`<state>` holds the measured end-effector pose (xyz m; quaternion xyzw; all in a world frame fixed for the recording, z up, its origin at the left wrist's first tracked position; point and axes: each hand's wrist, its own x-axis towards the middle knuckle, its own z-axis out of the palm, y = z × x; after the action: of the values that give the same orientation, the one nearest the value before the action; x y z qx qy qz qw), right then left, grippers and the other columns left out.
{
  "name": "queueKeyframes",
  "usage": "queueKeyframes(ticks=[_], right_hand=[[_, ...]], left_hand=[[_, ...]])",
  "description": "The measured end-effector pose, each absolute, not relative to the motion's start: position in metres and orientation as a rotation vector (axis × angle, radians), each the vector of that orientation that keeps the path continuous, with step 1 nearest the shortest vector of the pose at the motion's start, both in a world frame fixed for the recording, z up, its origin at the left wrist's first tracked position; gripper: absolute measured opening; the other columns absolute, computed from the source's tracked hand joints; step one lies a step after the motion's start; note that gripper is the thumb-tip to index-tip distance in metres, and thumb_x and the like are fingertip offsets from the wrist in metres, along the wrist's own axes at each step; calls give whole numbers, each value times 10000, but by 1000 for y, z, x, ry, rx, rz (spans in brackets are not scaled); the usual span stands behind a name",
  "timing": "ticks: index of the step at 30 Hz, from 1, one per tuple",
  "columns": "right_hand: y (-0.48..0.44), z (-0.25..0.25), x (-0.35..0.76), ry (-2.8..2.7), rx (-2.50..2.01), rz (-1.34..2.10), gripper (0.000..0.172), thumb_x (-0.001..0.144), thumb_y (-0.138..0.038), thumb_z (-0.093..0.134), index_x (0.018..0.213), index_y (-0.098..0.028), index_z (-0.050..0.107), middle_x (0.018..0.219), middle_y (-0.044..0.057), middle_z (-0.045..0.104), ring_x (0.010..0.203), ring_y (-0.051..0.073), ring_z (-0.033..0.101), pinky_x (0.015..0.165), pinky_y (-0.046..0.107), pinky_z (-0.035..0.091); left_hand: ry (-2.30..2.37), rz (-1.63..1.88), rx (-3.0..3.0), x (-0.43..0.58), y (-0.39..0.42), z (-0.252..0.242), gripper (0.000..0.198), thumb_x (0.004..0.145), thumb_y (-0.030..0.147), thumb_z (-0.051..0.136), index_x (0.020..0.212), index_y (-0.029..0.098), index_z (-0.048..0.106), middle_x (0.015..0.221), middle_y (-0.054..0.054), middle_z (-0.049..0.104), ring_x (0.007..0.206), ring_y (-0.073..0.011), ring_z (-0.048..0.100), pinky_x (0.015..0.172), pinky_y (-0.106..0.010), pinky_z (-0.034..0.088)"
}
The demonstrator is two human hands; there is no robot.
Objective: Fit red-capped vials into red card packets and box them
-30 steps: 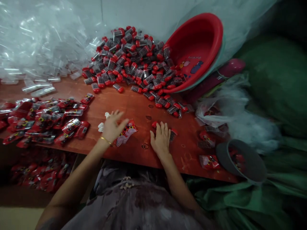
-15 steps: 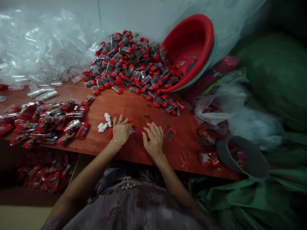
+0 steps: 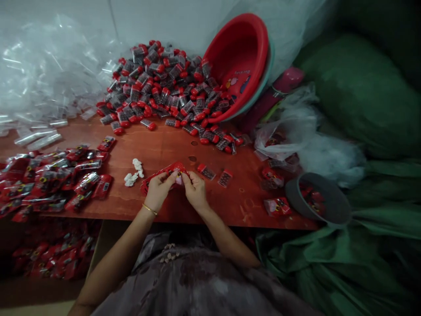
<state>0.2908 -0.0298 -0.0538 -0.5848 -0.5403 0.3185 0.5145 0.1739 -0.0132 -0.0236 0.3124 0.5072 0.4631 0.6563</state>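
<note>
Both hands meet over the front of the table. My left hand [image 3: 160, 188] pinches the left side of a small printed plastic wrapper [image 3: 178, 179] with a pale see-through part. My right hand [image 3: 196, 189] is closed on its right side, fingertips almost touching the left ones. Beneath them lie flat red printed wrappers [image 3: 154, 176], partly covered by the left hand. Just right of the hands, two small clear containers with red caps [image 3: 206, 171] and dark contents rest on the wood. Crumpled white scraps [image 3: 134, 172] lie left of the hands.
A heap of red-capped containers [image 3: 158, 87] leans against a tilted red basin [image 3: 237, 57]. Wrapped red packs [image 3: 55, 175] are piled at left, clear plastic sleeves [image 3: 49, 74] behind. A grey bowl [image 3: 296, 195] stands by the right edge. More packs [image 3: 55, 254] sit below the table.
My hands were apart with fingers spread; now they have come together, both pinching a wrapper. A second capped container now lies near my right hand. The view has shifted slightly right.
</note>
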Motion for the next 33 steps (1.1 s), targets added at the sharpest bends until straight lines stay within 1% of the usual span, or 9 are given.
queueKeyframes(ticks=[3,8,10,12,15,19,23,27,33], right_hand=[[-32,-58,289,-1337,-1442,694,332,887,-408,389,676,-185,516,567,-32,500,545,108,444,536,226,344],[-34,-56,295,-1462,-1462,662,326,920,-387,341,800,-187,568,668,2,599,616,132,531,604,244,421],[-34,-54,311,-1517,-1463,632,305,906,-391,370,914,-181,589,821,50,652,776,173,578,741,295,447],[-35,-55,332,-1588,-1556,505,349,856,-398,459,1082,-155,567,1071,127,633,1008,248,539,907,396,387],[-35,-63,363,-1782,-1913,149,427,824,-323,506,1198,-118,525,1221,184,573,1080,314,501,947,488,331],[-39,-72,376,-1874,-1965,56,343,842,-208,418,1117,-89,584,1037,176,666,927,287,585,896,472,382],[-60,-57,365,-1693,-1669,439,287,859,-316,440,1015,-151,614,812,86,687,682,191,614,684,323,481],[-84,-29,355,-1494,-1458,936,250,843,-353,481,923,-168,630,581,-14,598,425,93,481,456,217,397],[-85,-13,348,-1408,-1390,1176,211,767,-329,530,803,-158,648,515,-31,543,423,80,451,424,197,344]], left_hand=[[1136,1014,631,176,-15,-24,400,489,403,824,729,117,681,640,-3,656,522,-75,558,515,-185,445],[1122,1013,454,176,-15,-21,407,418,344,860,673,129,626,637,-4,664,546,-95,601,560,-214,495],[1128,1040,425,173,-11,-21,406,418,333,865,629,131,584,633,-4,662,553,-100,611,570,-218,501],[1109,1024,389,170,-8,-19,411,429,335,865,627,134,565,646,-7,667,560,-108,619,571,-227,505],[1046,969,348,166,-4,-14,415,445,350,862,656,138,575,638,-7,661,585,-129,635,584,-243,508],[985,938,340,168,-7,-10,400,461,368,856,651,144,584,607,4,644,611,-137,640,639,-265,513],[1003,919,370,171,-12,-10,387,473,370,851,632,138,585,650,-16,668,613,-126,632,643,-259,505],[1045,917,448,171,-15,-12,408,453,390,853,660,134,612,659,-14,670,586,-110,616,624,-246,503],[1072,878,575,174,-19,-10,425,452,427,842,688,127,657,686,-30,680,605,-120,621,602,-239,504]])
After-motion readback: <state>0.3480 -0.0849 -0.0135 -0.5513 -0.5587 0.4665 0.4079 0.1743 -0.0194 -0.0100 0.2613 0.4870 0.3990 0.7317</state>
